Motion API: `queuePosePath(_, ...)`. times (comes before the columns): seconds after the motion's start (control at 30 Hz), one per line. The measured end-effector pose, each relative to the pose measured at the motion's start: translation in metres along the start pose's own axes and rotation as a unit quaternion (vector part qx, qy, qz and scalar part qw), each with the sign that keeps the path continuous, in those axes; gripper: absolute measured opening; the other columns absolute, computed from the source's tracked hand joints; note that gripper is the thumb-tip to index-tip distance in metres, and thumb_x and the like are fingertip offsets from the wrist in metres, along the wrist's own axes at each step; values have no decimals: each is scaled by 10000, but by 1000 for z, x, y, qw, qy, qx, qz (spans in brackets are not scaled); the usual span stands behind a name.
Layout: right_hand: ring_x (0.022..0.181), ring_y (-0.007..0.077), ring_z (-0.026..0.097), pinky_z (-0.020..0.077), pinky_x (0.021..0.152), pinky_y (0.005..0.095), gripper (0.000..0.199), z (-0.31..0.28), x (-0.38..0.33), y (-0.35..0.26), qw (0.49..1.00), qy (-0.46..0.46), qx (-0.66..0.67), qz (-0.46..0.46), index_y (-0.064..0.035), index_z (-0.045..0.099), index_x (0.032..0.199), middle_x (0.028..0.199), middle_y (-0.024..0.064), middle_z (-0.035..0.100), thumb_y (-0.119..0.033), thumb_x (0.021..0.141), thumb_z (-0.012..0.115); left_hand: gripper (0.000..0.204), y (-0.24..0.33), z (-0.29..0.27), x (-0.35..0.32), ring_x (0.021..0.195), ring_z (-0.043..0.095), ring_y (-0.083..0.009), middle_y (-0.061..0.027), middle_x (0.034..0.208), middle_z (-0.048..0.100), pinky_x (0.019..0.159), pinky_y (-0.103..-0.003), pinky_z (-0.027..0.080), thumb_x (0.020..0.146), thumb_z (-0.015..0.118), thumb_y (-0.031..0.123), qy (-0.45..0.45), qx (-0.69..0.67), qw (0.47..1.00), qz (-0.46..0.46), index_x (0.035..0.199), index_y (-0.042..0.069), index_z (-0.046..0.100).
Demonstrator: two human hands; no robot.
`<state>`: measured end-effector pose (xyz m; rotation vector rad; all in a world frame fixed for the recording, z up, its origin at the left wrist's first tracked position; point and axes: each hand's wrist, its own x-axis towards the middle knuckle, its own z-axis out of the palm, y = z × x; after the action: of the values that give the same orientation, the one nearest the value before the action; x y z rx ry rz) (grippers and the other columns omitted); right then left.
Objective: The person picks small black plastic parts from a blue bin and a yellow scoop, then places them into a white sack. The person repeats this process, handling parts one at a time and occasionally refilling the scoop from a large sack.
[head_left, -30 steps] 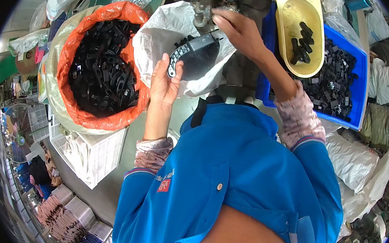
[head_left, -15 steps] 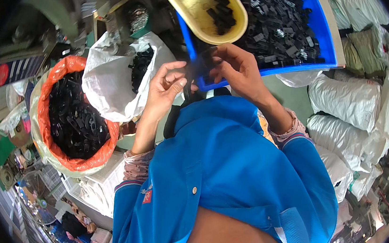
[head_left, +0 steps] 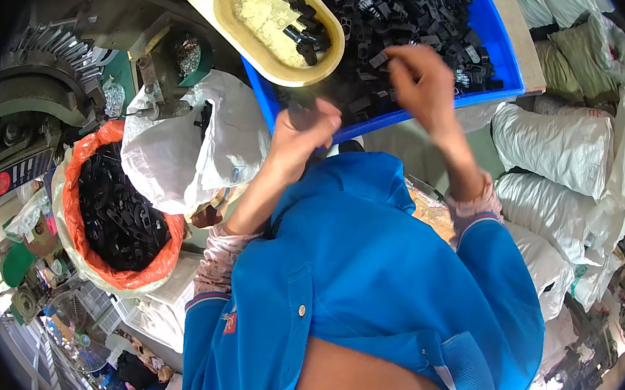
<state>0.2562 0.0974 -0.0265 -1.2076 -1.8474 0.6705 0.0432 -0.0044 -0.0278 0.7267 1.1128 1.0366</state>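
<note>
My right hand [head_left: 423, 85] is over the blue tray [head_left: 520, 68], slightly blurred, with thumb and index finger apart beside the small black plastic parts [head_left: 439, 37] heaped there. Nothing shows between those fingers. By the tray's near left edge, my left hand [head_left: 302, 137] is curled with its fingertips drawn together. A dark blur lies at its fingers, and I cannot make out what it is. Just beyond that hand, a yellow scoop-shaped tub [head_left: 230, 3] rests over the tray's left corner, holding several black parts [head_left: 308, 31].
To the left stand a white sack [head_left: 179, 158] and an orange-lined sack [head_left: 97, 248] full of black parts. A machine [head_left: 29, 104] is at the far left. Stuffed white sacks [head_left: 553, 148] are piled on the right, with a green-grey sack [head_left: 583, 52] behind them.
My hands have moved apart: the right went right over the heaped parts, the left moved slightly right and curled inward. The tub, tray and machine appear shifted left and lower or higher as the view turned.
</note>
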Motion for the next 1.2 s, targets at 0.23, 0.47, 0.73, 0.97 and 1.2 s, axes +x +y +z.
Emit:
queuePosePath(0.23,1034,304,575,501,867,406,213,-13,28,111,945,-57,-321,-12,-90,724,977,1035,82,622,-197,794,725,239,9,32,38,599,607,-114,-41,752,635,563,-248,476,883,674,40,17,19,999,27,1098,-59,639)
queuePosePath(0.47,778,167,662,531,717,305,207,-29,20,68,969,-182,118,117,-24,669,1037,878,69,690,-130,862,703,387,6,55,66,844,660,-143,-120,1100,662,705,-275,563,902,682,58,19,-40,997,60,1268,-27,589)
queuePosePath(0.73,846,118,662,544,754,256,211,-33,2,35,882,-235,342,224,21,657,1075,949,66,703,-88,897,689,162,1,57,78,717,656,-130,-80,852,674,628,-275,573,904,683,70,14,77,993,88,1013,-42,641)
queuePosePath(0.97,890,133,656,543,758,295,215,-23,-5,41,980,-146,110,79,22,658,1087,1044,94,693,-60,890,682,155,-5,48,81,733,671,-161,-83,846,670,649,-296,579,930,666,115,62,-40,997,27,993,-25,649)
queuePosePath(1.2,691,85,611,512,658,237,228,-7,-4,21,908,-169,297,242,45,688,1004,790,43,689,-172,933,678,152,-4,50,78,722,671,-156,-79,848,674,630,-296,583,935,658,113,43,-10,998,45,998,-25,650)
